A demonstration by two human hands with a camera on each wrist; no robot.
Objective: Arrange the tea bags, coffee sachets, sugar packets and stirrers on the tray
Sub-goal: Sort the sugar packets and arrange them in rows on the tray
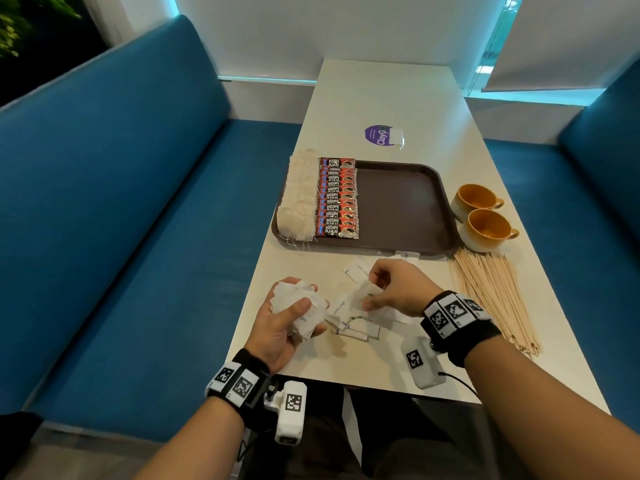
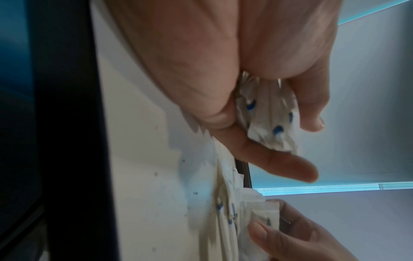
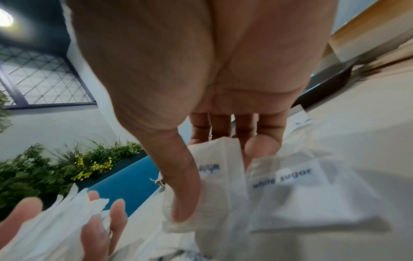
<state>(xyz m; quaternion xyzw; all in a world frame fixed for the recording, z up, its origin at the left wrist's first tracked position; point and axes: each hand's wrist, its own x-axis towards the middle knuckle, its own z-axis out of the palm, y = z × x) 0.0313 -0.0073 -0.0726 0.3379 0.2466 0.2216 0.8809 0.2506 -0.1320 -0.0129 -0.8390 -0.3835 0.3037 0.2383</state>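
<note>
A brown tray [image 1: 405,206] holds a row of tea bags [image 1: 298,199] at its left edge and a row of red coffee sachets [image 1: 337,199] beside them. My left hand [image 1: 287,317] grips a bunch of white sugar packets [image 1: 298,303], seen between its fingers [image 2: 266,113]. My right hand [image 1: 384,289] pinches one white sugar packet [image 3: 214,176] by thumb and fingers over a loose pile of sugar packets [image 1: 356,323] on the table. Wooden stirrers [image 1: 491,296] lie in a heap to the right.
Two orange-lined cups [image 1: 483,216] stand right of the tray, above the stirrers. A purple sticker and a lone tea bag [image 1: 396,136] lie beyond the tray. Blue benches [image 1: 138,202] flank the white table [image 1: 398,91] on both sides.
</note>
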